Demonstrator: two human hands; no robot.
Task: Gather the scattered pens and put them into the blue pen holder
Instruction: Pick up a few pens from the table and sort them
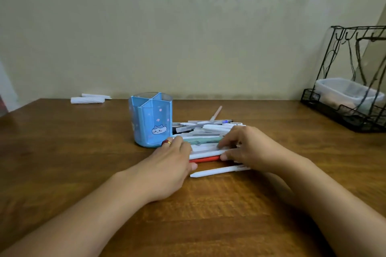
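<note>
Raking the light, slippery pens beside the blue pen holder, your left hand and right hand seem loosely curled, gripping nothing; pinch mid-barrel.

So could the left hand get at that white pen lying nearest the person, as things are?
Probably yes. The white pen lies alone on bare table, its tip just beside the left hand, with nothing between them.

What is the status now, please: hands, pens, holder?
Left hand and right hand pressing pens together from both ends, none lifted. Blue pen holder upright, looks empty, just left of pile. Nothing blocking.
</note>
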